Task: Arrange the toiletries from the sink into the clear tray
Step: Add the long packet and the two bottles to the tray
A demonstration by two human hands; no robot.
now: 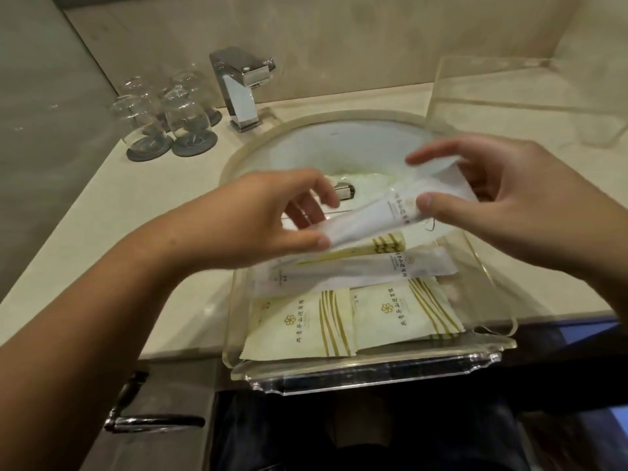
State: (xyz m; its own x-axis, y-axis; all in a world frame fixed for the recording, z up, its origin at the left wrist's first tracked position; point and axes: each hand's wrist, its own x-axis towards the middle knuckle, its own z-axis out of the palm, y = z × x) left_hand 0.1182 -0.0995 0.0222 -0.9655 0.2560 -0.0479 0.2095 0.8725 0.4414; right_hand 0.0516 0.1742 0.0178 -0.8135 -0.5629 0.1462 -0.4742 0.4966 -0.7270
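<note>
White sachet point(370, 219) pinched between left hand point(258, 215) and right hand point(503, 198) grips, above clear tray point(373, 372).

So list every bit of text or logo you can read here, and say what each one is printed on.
Left cream sachet in the clear tray: gold flower logo and a line of Chinese characters, too blurred to quote.
Right cream sachet: same logo and characters, unreadable.
White long packet held by the left hand and right hand: gold logo and characters, blurred.
White long packet in the tray: same print, blurred.
Nothing else bears text.
</note>
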